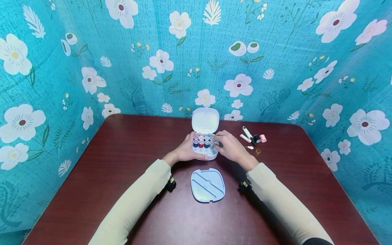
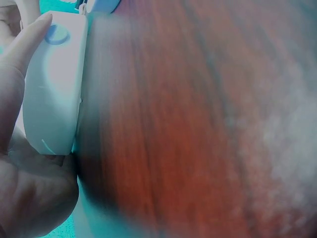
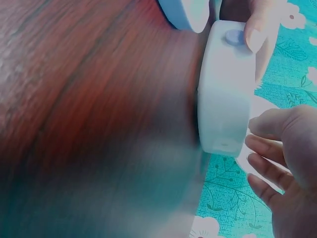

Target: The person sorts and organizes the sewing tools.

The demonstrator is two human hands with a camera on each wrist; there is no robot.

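- A glossy, dark reddish-brown table (image 1: 137, 144) with rounded far corners, seemingly wooden, though blur in the wrist views makes that uncertain.
- A turquoise cloth (image 1: 202, 41) with a floral print, hanging behind the table and along both sides.
- On it, white printed blossoms (image 1: 239, 85) and feather-shaped white leaves (image 1: 212, 13).

Whitish glare over blurred tabletop (image 2: 285, 129)

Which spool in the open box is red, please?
The front row's second spool from the left: it alone shows red, between two dark blue spools.
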